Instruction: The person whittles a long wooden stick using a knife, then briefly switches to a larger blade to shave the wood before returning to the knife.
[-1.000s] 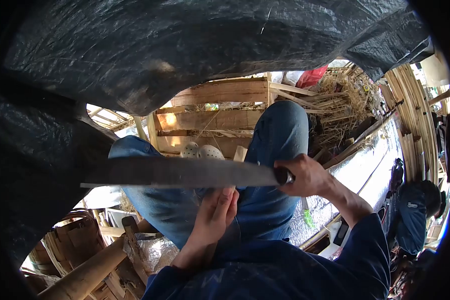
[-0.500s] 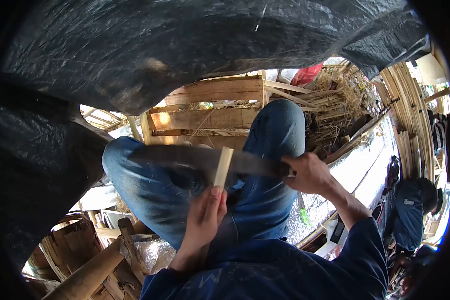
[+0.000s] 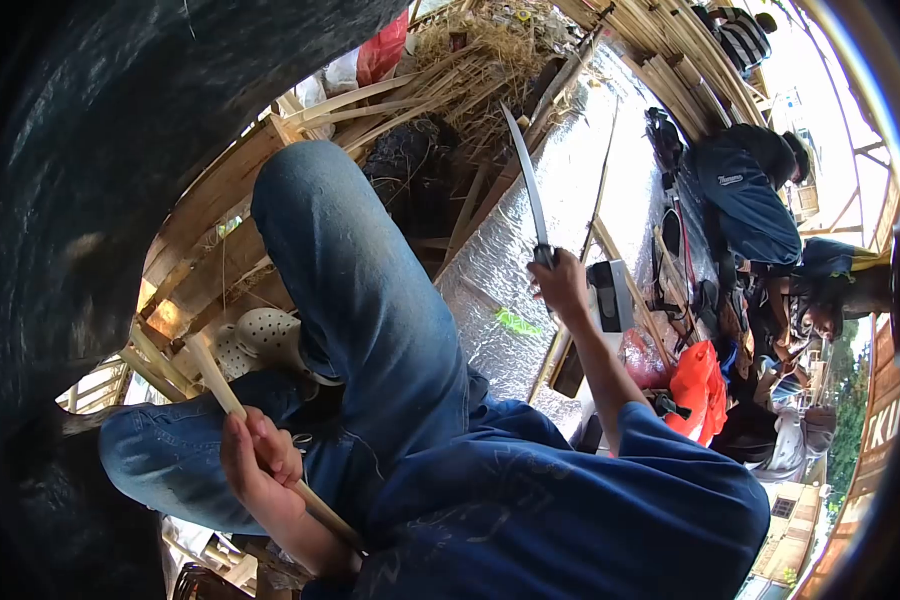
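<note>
My left hand (image 3: 260, 455) is closed around a pale strip of split wood or bamboo (image 3: 213, 375), whose upper end rises past my fingers over my bent leg in jeans (image 3: 360, 250). The strip's lower part runs back along my forearm. Out to the right, my right hand (image 3: 562, 282) grips the dark handle of a long blade (image 3: 527, 170). Its tip points up and away from me, over the silvery foil sheet (image 3: 490, 250). The blade and the strip are far apart.
Wooden slats (image 3: 215, 225) and pale clogs (image 3: 268, 335) lie beyond my legs. A straw and stick pile (image 3: 490, 70) is at the top. Right of the foil are a red bag (image 3: 698, 390) and other people, one in dark blue clothes (image 3: 745, 200). Black sheeting (image 3: 80, 230) hangs left.
The view has swung to the right. The blade, earlier crosswise behind the strip over my knees, is now out to the right in my right hand. The strip now tilts left in my left hand.
</note>
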Motion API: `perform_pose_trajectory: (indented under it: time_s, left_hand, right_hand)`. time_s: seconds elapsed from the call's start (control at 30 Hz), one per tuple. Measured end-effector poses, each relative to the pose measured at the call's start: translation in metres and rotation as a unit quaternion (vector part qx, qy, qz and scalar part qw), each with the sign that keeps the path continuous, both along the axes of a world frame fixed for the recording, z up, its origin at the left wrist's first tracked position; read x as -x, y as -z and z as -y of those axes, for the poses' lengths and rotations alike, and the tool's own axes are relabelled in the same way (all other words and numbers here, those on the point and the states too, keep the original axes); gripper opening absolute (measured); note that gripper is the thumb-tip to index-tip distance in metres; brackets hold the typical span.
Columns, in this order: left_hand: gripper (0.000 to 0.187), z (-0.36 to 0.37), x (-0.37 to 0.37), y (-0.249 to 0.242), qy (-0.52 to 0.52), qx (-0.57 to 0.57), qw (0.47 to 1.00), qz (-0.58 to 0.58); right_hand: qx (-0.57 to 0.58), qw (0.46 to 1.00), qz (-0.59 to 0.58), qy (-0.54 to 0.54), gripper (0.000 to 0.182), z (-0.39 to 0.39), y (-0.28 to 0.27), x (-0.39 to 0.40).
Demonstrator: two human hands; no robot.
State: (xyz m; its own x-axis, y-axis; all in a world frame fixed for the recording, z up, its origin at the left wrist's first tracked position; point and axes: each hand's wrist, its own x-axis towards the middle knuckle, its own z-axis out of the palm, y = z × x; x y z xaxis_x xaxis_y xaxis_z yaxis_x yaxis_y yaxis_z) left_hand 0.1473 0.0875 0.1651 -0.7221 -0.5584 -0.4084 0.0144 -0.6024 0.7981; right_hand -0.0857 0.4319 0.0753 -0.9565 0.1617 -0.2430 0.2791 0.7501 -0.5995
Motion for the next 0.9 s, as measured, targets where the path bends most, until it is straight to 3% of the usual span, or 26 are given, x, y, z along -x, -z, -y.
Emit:
perform_pose_trajectory:
  time_s: [0.07, 0.13, 0.27, 0.33, 0.4, 0.47, 0.53, 0.57, 0.6, 0.67, 0.77, 0.83, 0.9]
  left_hand:
    - [0.031, -0.002, 0.004, -0.002, 0.024, 0.0, 1.0, 0.003]
    - [0.031, -0.003, 0.007, -0.003, 0.027, 0.004, 1.0, 0.008]
    - [0.032, -0.009, 0.013, -0.002, 0.033, 0.008, 0.999, 0.034]
    - [0.032, -0.01, 0.017, -0.002, 0.043, 0.008, 0.998, 0.042]
    - [0.032, -0.013, 0.019, -0.002, 0.045, 0.008, 0.998, 0.052]
    - [0.033, -0.014, 0.018, -0.004, 0.052, 0.011, 0.997, 0.055]
    - [0.033, -0.015, 0.02, -0.007, 0.045, 0.02, 0.997, 0.055]
    - [0.033, -0.015, 0.021, -0.007, 0.04, 0.018, 0.997, 0.061]
    - [0.033, -0.015, 0.021, -0.006, 0.036, 0.015, 0.997, 0.068]
    - [0.033, -0.011, 0.018, -0.004, 0.03, -0.002, 0.997, 0.073]
    - [0.034, -0.006, 0.014, -0.002, 0.038, -0.001, 0.998, 0.045]
    - [0.028, 0.003, 0.008, 0.0, 0.046, -0.037, 0.998, 0.023]
    - [0.024, 0.007, 0.004, 0.004, 0.056, -0.036, 0.998, 0.008]
  right_hand:
    - [-0.003, 0.998, 0.01, 0.065, 0.024, -0.026, 0.031, -0.024]
    - [-0.123, 0.988, -0.058, 0.075, 0.029, -0.039, 0.053, -0.043]
    - [-0.109, 0.98, -0.046, 0.161, 0.033, -0.037, 0.061, -0.043]
    - [-0.113, 0.979, -0.08, 0.149, 0.03, -0.053, 0.081, -0.032]
    - [-0.162, 0.976, -0.068, 0.127, 0.028, -0.059, 0.085, -0.017]
    - [-0.168, 0.981, -0.023, 0.092, 0.037, -0.057, 0.086, -0.012]
    - [-0.322, 0.932, -0.168, 0.021, 0.055, -0.021, 0.054, -0.022]
    - [-0.253, 0.955, -0.137, -0.075, 0.071, -0.019, 0.05, -0.027]
    - [-0.223, 0.961, -0.065, -0.148, 0.072, -0.009, 0.045, -0.035]
    - [-0.279, 0.928, 0.073, -0.236, 0.069, 0.01, 0.03, -0.057]
    - [-0.243, 0.947, 0.037, -0.206, 0.061, 0.002, 0.048, -0.077]
    - [-0.171, 0.956, 0.028, -0.236, 0.037, -0.007, 0.059, -0.076]
    - [-0.132, 0.965, 0.011, -0.225, 0.028, -0.013, 0.068, -0.072]
